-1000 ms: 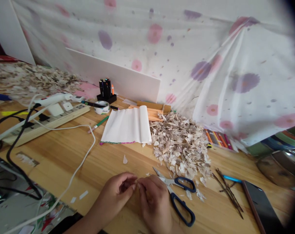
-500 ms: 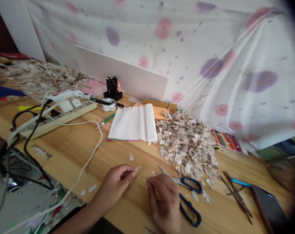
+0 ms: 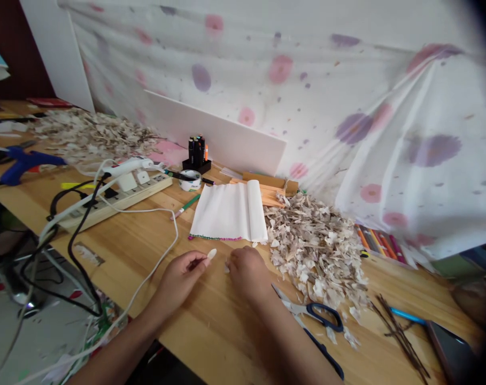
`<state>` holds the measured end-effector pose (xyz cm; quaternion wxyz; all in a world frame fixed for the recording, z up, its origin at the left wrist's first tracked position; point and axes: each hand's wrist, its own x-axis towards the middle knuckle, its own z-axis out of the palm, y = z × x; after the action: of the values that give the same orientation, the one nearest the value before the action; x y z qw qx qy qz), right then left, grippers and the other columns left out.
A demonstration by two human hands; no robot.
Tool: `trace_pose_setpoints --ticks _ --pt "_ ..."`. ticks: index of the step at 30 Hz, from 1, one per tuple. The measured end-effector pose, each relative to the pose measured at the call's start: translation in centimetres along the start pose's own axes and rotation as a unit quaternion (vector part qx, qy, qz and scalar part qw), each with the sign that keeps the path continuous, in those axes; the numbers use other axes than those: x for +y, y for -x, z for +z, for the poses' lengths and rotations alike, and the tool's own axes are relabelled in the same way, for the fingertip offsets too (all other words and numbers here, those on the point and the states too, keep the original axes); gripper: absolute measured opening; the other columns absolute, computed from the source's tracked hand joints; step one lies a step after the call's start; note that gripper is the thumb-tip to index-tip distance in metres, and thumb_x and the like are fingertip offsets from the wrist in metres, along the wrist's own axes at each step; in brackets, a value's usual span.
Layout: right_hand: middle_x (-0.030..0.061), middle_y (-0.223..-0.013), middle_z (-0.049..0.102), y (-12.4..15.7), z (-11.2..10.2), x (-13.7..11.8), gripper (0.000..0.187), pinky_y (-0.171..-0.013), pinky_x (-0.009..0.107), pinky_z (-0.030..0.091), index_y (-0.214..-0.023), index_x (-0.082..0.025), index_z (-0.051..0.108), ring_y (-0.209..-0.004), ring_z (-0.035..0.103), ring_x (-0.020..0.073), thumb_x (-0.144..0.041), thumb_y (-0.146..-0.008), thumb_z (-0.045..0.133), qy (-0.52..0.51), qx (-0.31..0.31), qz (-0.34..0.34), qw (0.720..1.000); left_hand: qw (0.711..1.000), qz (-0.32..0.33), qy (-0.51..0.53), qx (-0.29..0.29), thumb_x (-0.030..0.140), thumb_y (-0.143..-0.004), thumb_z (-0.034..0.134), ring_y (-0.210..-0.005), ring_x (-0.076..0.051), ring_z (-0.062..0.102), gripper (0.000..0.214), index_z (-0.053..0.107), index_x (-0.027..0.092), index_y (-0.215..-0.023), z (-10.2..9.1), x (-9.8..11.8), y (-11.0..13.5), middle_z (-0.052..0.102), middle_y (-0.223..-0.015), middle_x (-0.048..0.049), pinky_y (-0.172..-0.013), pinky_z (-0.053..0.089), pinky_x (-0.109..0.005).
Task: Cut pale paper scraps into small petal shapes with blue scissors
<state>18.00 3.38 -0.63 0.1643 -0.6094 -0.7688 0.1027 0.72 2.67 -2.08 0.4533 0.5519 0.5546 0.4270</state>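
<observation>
My left hand (image 3: 184,271) pinches a small pale petal-like flake (image 3: 212,253) between thumb and forefinger, its tip pointing up and right. To its right, my right hand (image 3: 246,269) is low over the table with its fingers curled down. Another pale flake (image 3: 226,265) shows at the fingertips of that hand, partly covered by them. Just beyond both hands lies a white cloth-like sheet (image 3: 224,211), rolled at its right side, with green and pink marks along its near edge. Scissors with dark blue handles (image 3: 325,316) lie spread beside my right forearm.
A heap of dry flakes (image 3: 318,246) is at right; another heap (image 3: 94,133) is far left. A power strip (image 3: 122,200) with cables (image 3: 172,224) crosses the left side, near a blue glue gun (image 3: 28,163). Twigs (image 3: 401,339) and a phone (image 3: 453,347) lie at right.
My right hand has moved forward and left from beside the scissors to the loose flake. My left hand keeps its flake and has shifted slightly forward. The view has shifted a little.
</observation>
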Motion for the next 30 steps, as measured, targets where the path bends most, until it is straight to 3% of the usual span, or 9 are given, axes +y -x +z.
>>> trace_pose_setpoints --ticks 3,6,10,15,20,23,26,30 --pt "0.0085 -0.092 0.064 -1.4 -0.1 0.7 0.027 -0.078 0.029 0.041 -0.091 -0.018 0.069 -0.089 0.056 0.021 -0.002 -0.072 0.056 -0.003 -0.057 -0.097 0.994 0.999 -0.011 0.038 0.009 0.046 -0.075 0.062 -0.075 -0.022 0.062 0.028 0.067 0.018 -0.078 0.0 -0.2 0.0 0.069 -0.075 -0.0024 -0.07 0.047 -0.03" --pt "0.0039 -0.097 0.064 -2.7 -0.9 0.9 0.032 -0.085 0.028 0.038 -0.091 -0.023 0.07 -0.092 0.055 0.0197 -0.004 -0.067 0.062 -0.002 -0.119 -0.197 0.973 0.997 -0.018 0.068 0.017 0.047 -0.073 0.064 -0.075 -0.022 0.061 0.029 0.067 0.019 -0.077 -0.1 -0.5 0.0 0.069 -0.074 -0.0022 -0.07 0.047 -0.03" --pt "0.0058 -0.091 0.064 -3.9 -1.9 0.7 0.025 -0.079 0.031 0.037 -0.081 -0.02 0.07 -0.09 0.054 0.023 -0.005 -0.062 0.064 0.008 -0.164 -0.242 0.956 0.995 -0.021 0.098 0.02 0.047 -0.071 0.067 -0.075 -0.022 0.06 0.028 0.067 0.019 -0.076 -0.1 -0.8 0.0 0.068 -0.075 -0.0017 -0.07 0.046 -0.029" --pt "0.0038 -0.066 0.06 -4.3 -2.2 1.0 0.019 -0.072 0.032 0.035 -0.058 -0.017 0.062 -0.075 0.053 0.0223 0.002 -0.056 0.062 -0.039 -0.186 -0.193 0.963 0.991 -0.03 0.126 0.021 0.047 -0.068 0.07 -0.072 -0.021 0.058 0.029 0.068 0.019 -0.072 -0.2 -0.9 0.0 0.067 -0.07 -0.0008 -0.067 0.044 -0.028" --pt "-0.0025 -0.057 0.052 -2.8 -1.9 1.0 0.019 -0.062 0.027 0.034 -0.055 -0.017 0.056 -0.06 0.048 0.0148 0.001 -0.059 0.057 -0.23 -0.102 -0.043 0.967 0.986 -0.039 0.157 0.052 0.046 -0.064 0.075 -0.072 -0.021 0.059 0.029 0.068 0.019 -0.071 -0.2 -0.5 0.1 0.067 -0.069 -0.0014 -0.068 0.044 -0.029" --pt "-0.0025 -0.062 0.053 -1.1 -1.1 -0.4 0.003 -0.058 0.025 0.036 -0.071 -0.017 0.058 -0.059 0.048 0.0129 -0.015 -0.071 0.056 -0.402 -0.01 0.073 0.913 0.978 -0.042 0.185 0.089 0.047 -0.064 0.074 -0.077 -0.022 0.061 0.031 0.068 0.019 -0.076 0.4 -0.3 0.3 0.069 -0.074 -0.0029 -0.073 0.046 -0.03" --pt "-0.0018 -0.072 0.055 0.7 -0.2 -2.5 0.025 -0.061 0.024 0.04 -0.093 -0.017 0.058 -0.062 0.049 0.0111 -0.034 -0.076 0.056 -0.555 0.067 0.166 0.813 0.969 -0.04 0.214 0.114 0.047 -0.067 0.071 -0.081 -0.022 0.062 0.032 0.066 0.019 -0.081 1.8 0.0 0.6 0.07 -0.079 -0.0036 -0.076 0.047 -0.031" --pt "-0.001 -0.08 0.056 1.8 0.3 -4.7 0.029 -0.067 0.023 0.043 -0.085 -0.02 0.056 -0.065 0.051 0.0092 -0.04 -0.066 0.064 -0.681 0.141 0.239 0.678 0.967 -0.025 0.229 0.108 0.046 -0.07 0.069 -0.084 -0.021 0.063 0.031 0.065 0.018 -0.083 3.8 0.5 0.9 0.069 -0.082 -0.0044 -0.077 0.049 -0.031"
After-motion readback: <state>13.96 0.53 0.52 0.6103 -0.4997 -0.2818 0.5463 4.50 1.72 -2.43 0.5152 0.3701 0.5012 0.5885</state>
